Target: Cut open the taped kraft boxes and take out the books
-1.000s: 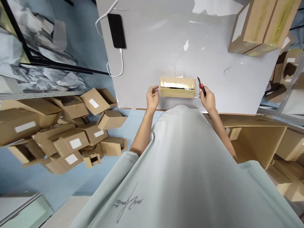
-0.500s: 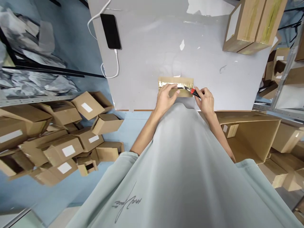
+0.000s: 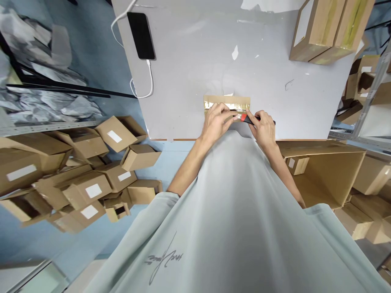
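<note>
A small cardboard box [image 3: 227, 99] with shiny tape along its top lies near the table's front edge. My left hand [image 3: 216, 121] grips its left part, fingers bent over the top and thumb stretched toward the middle. In my right hand [image 3: 263, 127] is a red and black utility knife [image 3: 243, 117], held nearly level across the box's right part. Its blade points left and meets the fingertips of my left hand; whether they touch it I cannot tell. Part of the box's front is hidden behind my hands.
On the grey table [image 3: 189, 53] lie a black phone [image 3: 141, 36] with a white cable and some paper scraps. Two taped boxes [image 3: 325, 28] stand at the back right. Many cardboard boxes [image 3: 85, 187] are piled at left; a large open carton [image 3: 332, 175] stands at right.
My right hand has turned the knife flatter and brought it slightly left. My left fingers have moved right and curled closer to the blade. The view has shifted slightly.
</note>
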`<state>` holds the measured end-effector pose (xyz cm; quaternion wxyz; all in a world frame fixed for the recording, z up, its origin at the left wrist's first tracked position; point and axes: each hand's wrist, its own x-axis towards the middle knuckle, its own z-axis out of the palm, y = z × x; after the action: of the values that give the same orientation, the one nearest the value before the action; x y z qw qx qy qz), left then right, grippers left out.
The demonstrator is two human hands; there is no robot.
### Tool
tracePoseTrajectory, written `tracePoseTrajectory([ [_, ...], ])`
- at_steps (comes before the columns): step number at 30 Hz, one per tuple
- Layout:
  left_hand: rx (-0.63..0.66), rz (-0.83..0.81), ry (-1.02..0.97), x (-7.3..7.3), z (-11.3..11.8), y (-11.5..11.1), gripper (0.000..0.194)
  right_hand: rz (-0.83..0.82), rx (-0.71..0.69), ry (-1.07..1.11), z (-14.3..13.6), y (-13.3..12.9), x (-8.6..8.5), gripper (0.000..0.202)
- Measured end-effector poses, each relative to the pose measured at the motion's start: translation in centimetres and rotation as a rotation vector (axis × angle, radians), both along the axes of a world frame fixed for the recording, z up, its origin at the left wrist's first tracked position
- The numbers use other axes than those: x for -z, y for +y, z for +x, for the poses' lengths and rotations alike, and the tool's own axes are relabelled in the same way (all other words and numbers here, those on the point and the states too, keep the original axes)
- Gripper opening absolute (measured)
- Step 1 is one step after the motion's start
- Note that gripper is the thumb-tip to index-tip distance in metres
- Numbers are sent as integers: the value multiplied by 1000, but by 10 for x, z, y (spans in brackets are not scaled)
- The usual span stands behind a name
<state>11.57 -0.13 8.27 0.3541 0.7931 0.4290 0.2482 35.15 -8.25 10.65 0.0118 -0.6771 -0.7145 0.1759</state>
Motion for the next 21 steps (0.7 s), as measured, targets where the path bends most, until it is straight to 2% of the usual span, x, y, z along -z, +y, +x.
tracePoseTrajectory([
  [3,-9,-22,-6,-3,1,-1,25,-3,10,8,1,0,1,66],
  [8,-89,-190,-28,-6,8,-6,36,-30,23,66,2,0,2,71],
  [11,-181,-242,-69,-6,9,-8,43,-31,60,80,8,-5,5,70],
  [13,-265,-250,-86,-4,5,-7,43,2,121,75,18,-9,13,64],
  [15,-317,-256,-75,1,-2,-5,42,53,210,73,35,-14,31,58],
  [18,-346,-273,-35,13,-13,0,40,85,374,73,64,-16,72,55],
  [21,-364,-284,-5,27,-22,4,36,-19,559,73,86,-13,116,53],
])
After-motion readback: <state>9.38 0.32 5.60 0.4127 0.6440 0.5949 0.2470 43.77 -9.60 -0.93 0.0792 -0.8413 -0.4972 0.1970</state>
